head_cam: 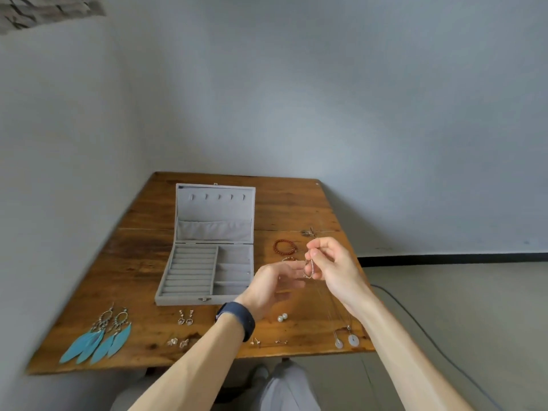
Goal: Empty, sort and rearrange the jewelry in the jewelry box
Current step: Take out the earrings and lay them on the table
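A grey jewelry box lies open on the wooden table, its compartments bare. My right hand pinches a thin silver chain above the table, right of the box. My left hand, with a dark wristband, hovers beside it with relaxed fingers near the chain. Blue feather earrings lie front left. Two small drop earrings, pearl studs, tiny studs and two disc pendants lie along the front. A red bead bracelet lies behind my hands.
The table stands in a corner, with grey walls at the left and back. A dark cable runs over the floor on the right. My legs show below the table's front edge.
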The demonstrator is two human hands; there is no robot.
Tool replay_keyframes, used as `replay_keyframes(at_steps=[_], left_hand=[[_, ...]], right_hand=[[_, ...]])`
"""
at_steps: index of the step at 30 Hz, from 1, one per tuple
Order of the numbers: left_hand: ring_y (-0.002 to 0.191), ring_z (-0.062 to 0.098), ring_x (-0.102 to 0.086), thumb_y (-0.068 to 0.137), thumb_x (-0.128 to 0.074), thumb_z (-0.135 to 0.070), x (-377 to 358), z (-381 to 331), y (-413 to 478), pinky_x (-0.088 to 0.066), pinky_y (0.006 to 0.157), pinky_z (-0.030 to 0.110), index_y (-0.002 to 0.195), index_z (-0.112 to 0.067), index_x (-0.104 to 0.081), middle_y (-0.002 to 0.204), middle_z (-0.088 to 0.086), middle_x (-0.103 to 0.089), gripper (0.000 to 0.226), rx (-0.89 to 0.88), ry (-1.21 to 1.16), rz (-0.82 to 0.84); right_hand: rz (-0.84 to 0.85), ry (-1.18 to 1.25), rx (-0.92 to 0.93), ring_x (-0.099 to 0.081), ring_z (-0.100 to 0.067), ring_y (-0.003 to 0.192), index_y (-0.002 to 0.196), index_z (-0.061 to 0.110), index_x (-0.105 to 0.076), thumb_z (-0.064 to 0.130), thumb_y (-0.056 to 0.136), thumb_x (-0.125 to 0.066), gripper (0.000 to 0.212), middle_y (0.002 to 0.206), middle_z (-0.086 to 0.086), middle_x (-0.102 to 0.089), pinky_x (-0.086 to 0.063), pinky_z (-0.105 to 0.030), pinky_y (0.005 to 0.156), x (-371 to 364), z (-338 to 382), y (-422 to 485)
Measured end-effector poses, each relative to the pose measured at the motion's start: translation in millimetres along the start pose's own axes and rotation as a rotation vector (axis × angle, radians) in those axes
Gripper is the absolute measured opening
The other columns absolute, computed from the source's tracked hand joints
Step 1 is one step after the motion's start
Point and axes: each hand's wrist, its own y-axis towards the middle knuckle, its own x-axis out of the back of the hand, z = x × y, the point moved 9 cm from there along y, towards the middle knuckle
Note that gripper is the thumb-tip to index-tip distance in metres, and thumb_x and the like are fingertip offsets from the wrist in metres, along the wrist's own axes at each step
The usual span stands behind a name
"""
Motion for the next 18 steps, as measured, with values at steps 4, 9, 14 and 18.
replay_keyframes(at_steps=[4,9,14,18], left_hand=[[0.083,0.012,-0.068,0.094,-0.067,-0.026,6.6,1.6,1.7,-0.052,0.084,0.032,0.109,-0.018,-0.074,0.095,0.000,-0.073,0.018,0.018,0.033,-0.021],[0.069,0.010,-0.063,0.090,-0.072,-0.030,33.8,-12.7,6.8,-0.050,0.063,0.021,0.093,-0.022,-0.076,0.081,-0.004,-0.072,0.010,-0.101,0.520,-0.274],[0.084,0.006,-0.065,0.092,-0.063,-0.037,48.9,-17.9,8.3,-0.051,0.067,0.021,0.098,-0.035,-0.072,0.089,-0.017,-0.070,0.011,-0.130,1.109,-0.401],[0.099,0.016,-0.062,0.094,-0.057,-0.033,40.5,-17.4,22.3,-0.047,0.086,0.032,0.105,-0.033,-0.070,0.100,-0.010,-0.073,0.017,-0.231,1.367,-0.411]], right_hand=[[-0.025,0.047,-0.049,-0.069,-0.010,0.078,0.103,0.025,-0.068,0.017,0.102,-0.054,0.016,0.096,0.002,-0.071,-0.053,-0.024,0.069,13.1,-17.2,-3.5],[-0.088,-0.092,-0.082,-0.069,-0.005,0.083,0.097,0.033,-0.069,0.029,0.094,-0.067,0.005,0.088,0.010,-0.073,-0.054,-0.022,0.072,16.0,-41.6,1.2],[-0.089,-0.565,-0.113,-0.062,0.006,0.082,0.096,0.036,-0.066,0.036,0.092,-0.069,0.004,0.084,0.025,-0.066,-0.036,-0.006,0.062,4.3,-72.4,11.1],[-0.099,-0.794,-0.057,-0.068,-0.008,0.086,0.099,0.029,-0.069,0.033,0.094,-0.064,0.008,0.093,0.015,-0.074,-0.047,-0.015,0.068,-10.0,-85.5,18.0]])
